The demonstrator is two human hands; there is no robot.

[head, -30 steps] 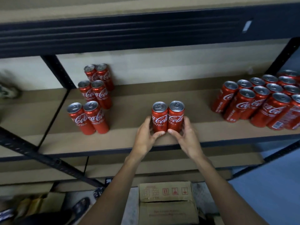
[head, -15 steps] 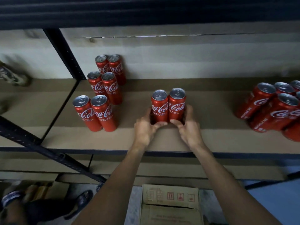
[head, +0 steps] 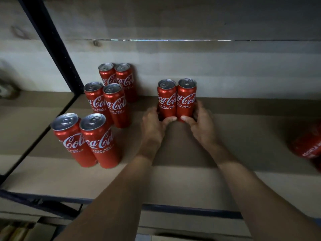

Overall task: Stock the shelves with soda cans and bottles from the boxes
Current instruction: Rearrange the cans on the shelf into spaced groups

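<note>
Two red Coca-Cola cans stand upright side by side near the back of the brown shelf board (head: 243, 136). My left hand (head: 152, 126) grips the left can (head: 166, 100) at its base, thumb across the front. My right hand (head: 202, 126) grips the right can (head: 186, 98) the same way. Both cans touch each other and sit close to the pale back wall.
Several more red cans (head: 106, 112) stand in pairs along the shelf's left side, beside a dark metal upright (head: 52, 44). Another red can (head: 311, 146) shows at the right edge. The shelf's dark front rail (head: 191, 209) runs below my forearms.
Both hands have pushed the two cans from near the front edge deeper toward the back wall. The view has moved closer and left, so the right group of cans is mostly out of sight.
</note>
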